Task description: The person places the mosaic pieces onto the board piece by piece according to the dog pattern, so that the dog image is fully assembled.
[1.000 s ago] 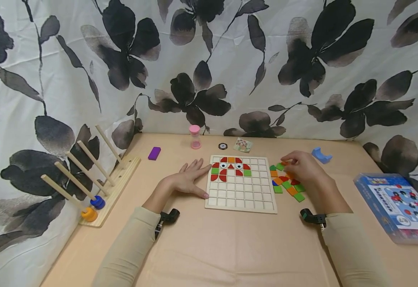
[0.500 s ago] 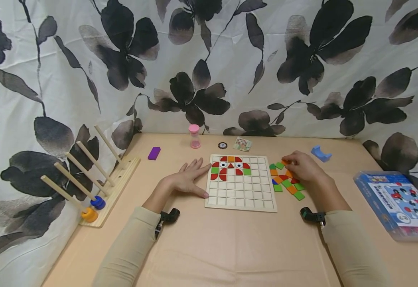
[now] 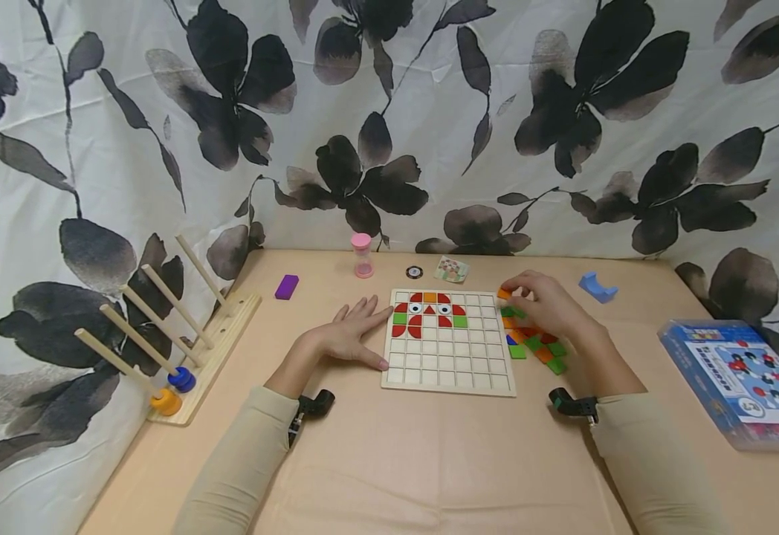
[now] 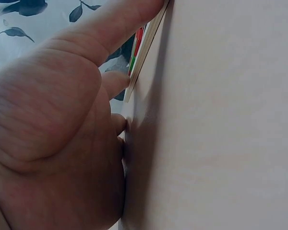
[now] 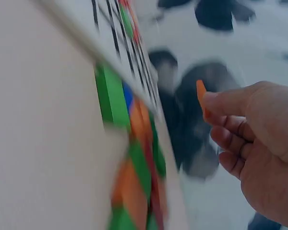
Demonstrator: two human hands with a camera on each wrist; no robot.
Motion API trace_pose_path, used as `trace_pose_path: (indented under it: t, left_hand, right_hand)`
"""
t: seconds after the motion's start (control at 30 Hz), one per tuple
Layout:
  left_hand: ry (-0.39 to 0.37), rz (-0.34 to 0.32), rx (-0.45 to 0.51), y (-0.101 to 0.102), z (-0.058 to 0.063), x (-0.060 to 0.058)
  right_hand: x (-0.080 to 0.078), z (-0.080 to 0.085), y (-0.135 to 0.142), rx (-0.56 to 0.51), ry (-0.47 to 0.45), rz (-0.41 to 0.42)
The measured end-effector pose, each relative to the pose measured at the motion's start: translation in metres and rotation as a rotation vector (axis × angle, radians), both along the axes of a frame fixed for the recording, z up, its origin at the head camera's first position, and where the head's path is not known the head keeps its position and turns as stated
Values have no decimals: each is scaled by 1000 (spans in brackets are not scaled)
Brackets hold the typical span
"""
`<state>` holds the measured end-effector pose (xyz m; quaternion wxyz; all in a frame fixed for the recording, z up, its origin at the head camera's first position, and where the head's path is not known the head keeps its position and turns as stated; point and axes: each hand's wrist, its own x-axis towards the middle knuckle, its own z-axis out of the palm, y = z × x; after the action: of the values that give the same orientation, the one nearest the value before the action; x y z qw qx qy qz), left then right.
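A white grid board (image 3: 450,364) lies on the table, with red, green, orange and eye-patterned tiles in its upper left cells. My left hand (image 3: 351,334) rests at the board's left edge, fingers spread, thumb and index fingertip touching the rim. In the right wrist view, my right hand (image 5: 264,129) pinches an orange tile (image 5: 202,99) between thumb and finger, lifted off the table. From the head view, that right hand (image 3: 546,301) is just right of the board's upper right corner, above a pile of loose coloured tiles (image 3: 535,343) that it partly hides.
To the left stands a wooden peg rack (image 3: 218,334) with blue and orange beads. Along the back are a purple block (image 3: 287,287), a pink sand timer (image 3: 363,256), a black-and-white disc (image 3: 414,273), a picture card (image 3: 452,269) and a blue curved piece (image 3: 598,287). A boxed set (image 3: 744,383) lies right.
My right hand has lifted the orange tile from the pile and moved left toward the board's upper right corner. My left hand stays in place.
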<state>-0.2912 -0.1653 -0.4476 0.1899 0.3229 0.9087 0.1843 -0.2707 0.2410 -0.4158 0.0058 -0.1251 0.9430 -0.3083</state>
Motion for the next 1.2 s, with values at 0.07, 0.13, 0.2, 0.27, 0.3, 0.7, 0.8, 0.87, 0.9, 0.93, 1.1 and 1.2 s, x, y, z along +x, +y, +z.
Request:
trace_pose_path:
  t: [0.07,0.13,0.2,0.27,0.3,0.7,0.8,0.87,0.9,0.93,1.1,1.2]
  left_hand:
    - [-3,0,3,0,1,0]
    - [-5,2,3,0,1,1]
    - [-6,1,-1,0,2,1]
    - [-9,1,-2,0,2,1]
    - [-10,0,-3,0,1,1]
    - [-1,-4,-6,1,-1,-1]
    - [4,-3,-12,1,-1,-3]
    - [5,-4,-10,1,-1,-3]
    - [3,-4,-7,1,-1,-3]
    - [2,-6,-6,1,-1,-3]
    - [-4,-6,7,1,0,-3]
    - [-4,-4,2,0,0,-3]
  right_hand:
    - [1,4,-19,24,59,81]
    - [3,5,-38,38,82,160]
    - [5,6,-57,47,76,219]
    - [6,4,-74,58,57,265]
    - [7,3,-82,67,51,285]
    - [3,-17,-123,197,92,367]
    - [3,-19,-122,198,104,371]
    - [3,-19,-122,204,112,382]
    - [3,-19,-122,205,118,391]
    - [4,-19,-122,213,124,398]
    - [5,-18,-120,247,135,419]
    - [8,-15,-115,219,109,413]
